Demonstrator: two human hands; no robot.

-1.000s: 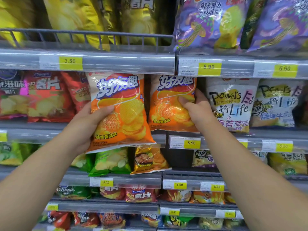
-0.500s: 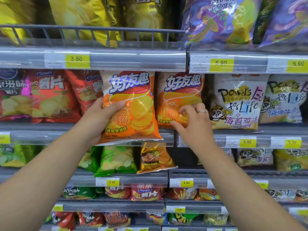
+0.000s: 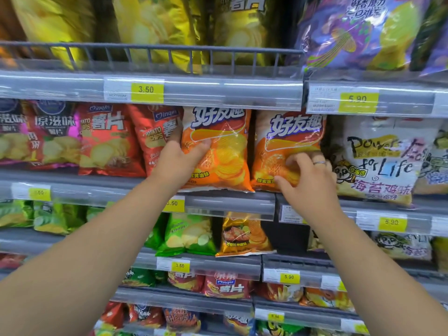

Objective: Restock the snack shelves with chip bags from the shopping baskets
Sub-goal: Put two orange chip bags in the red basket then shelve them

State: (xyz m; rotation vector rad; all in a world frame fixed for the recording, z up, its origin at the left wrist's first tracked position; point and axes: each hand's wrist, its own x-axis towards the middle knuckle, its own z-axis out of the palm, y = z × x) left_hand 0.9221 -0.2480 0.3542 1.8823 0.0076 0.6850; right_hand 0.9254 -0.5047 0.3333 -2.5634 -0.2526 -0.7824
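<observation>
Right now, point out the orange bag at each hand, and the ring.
Left orange bag [image 3: 225,151]: head view, printed chips at its middle.
Right orange bag [image 3: 291,144]: head view, orange band below the logo.
Ring [image 3: 319,162]: head view, band across the finger.

I am in a shop, in front of its snack section. Grey metal shelves [image 3: 230,205] stand above each other, each row packed with chip bags [image 3: 155,27] of many different brands. Along the front edge of every shelf runs a clear strip [image 3: 230,92] with yellow price tags [image 3: 147,89], 3.50 and 5.90.
</observation>
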